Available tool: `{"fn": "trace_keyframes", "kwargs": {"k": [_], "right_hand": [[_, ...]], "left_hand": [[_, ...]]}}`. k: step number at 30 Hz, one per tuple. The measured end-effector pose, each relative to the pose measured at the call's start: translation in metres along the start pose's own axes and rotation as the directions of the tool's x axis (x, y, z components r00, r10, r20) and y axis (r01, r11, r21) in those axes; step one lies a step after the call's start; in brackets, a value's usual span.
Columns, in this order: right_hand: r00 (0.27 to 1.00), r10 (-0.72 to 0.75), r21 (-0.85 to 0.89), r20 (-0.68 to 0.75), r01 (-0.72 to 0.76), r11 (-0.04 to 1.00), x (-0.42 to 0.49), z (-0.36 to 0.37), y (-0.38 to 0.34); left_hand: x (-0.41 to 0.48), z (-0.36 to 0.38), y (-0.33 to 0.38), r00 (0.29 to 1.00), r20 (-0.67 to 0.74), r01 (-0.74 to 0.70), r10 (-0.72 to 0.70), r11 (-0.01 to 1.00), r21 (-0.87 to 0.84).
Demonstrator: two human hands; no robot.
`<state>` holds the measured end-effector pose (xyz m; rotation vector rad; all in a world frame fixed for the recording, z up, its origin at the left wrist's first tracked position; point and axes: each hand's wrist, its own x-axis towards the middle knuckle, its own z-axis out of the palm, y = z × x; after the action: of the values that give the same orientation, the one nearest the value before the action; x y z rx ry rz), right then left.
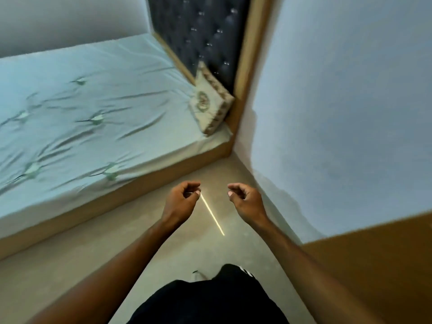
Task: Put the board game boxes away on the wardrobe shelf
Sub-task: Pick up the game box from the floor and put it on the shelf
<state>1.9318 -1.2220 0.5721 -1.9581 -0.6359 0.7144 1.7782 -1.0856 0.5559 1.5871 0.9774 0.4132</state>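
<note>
No board game box and no wardrobe shelf show in the head view. My left hand point(181, 202) hangs over the floor beside the bed, fingers loosely curled, holding nothing. My right hand point(245, 201) is a little to its right at the same height, fingers also curled and apart, with nothing in it. Both forearms reach forward from the bottom of the frame.
A bed point(88, 108) with a pale sheet fills the left; a patterned cushion point(210, 104) leans on its dark tufted headboard point(205, 33). A white wall point(339, 113) rises on the right, with a brown wooden panel point(378, 265) at lower right. A beige floor strip point(210, 242) runs between.
</note>
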Motion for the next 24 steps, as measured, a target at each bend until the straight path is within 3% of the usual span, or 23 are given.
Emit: {"fn": "trace_keyframes", "kwargs": {"k": [5, 10, 16, 24], "right_hand": [[0.945, -0.111, -0.058, 0.309, 0.135, 0.989, 0.06, 0.121, -0.069], [0.81, -0.179, -0.071, 0.559, 0.262, 0.962, 0.096, 0.255, -0.133], [0.548, -0.204, -0.07, 0.811, 0.437, 0.897, 0.112, 0.415, -0.209], [0.189, -0.189, 0.033, 0.963, 0.617, 0.787, 0.063, 0.616, -0.278]], "left_hand": [[0.008, -0.117, -0.029, 0.946, -0.304, 0.086, -0.11, 0.992, -0.091], [0.009, -0.224, -0.066, 0.817, -0.523, 0.158, -0.243, 0.966, -0.202], [-0.006, -0.344, -0.103, 0.578, -0.715, 0.201, -0.393, 0.918, -0.342], [-0.059, -0.472, -0.16, 0.199, -0.83, 0.105, -0.521, 0.853, -0.511]]}}
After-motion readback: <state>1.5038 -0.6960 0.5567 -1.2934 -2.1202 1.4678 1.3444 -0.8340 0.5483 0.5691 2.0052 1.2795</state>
